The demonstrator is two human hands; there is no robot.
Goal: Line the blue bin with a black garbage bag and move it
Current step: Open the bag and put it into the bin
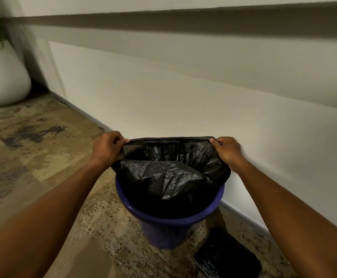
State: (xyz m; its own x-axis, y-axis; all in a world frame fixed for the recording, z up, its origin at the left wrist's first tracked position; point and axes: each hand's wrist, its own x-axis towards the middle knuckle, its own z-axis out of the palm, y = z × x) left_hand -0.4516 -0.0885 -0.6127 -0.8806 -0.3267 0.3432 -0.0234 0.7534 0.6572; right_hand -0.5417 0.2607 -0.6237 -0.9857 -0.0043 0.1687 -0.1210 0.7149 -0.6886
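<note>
in the head view the lining step is in hand: the left hand (pixel 108 148) and the right hand (pixel 226 150) each pinch a corner of the crinkled black plastic garbage bag (pixel 169 175), holding its mouth stretched open above the round blue plastic bin (pixel 164 229) on the speckled floor (pixel 95 227), with the bag's body sagging inside. the next move likely calls for folding the mouth down over the bin's rim all round. the pale wall (pixel 183 97) sits close behind and a dark folded plastic bundle (pixel 226 255) lies near on the right, so open room lies leftward, toward the white rounded planter (pixel 3 77).
</note>
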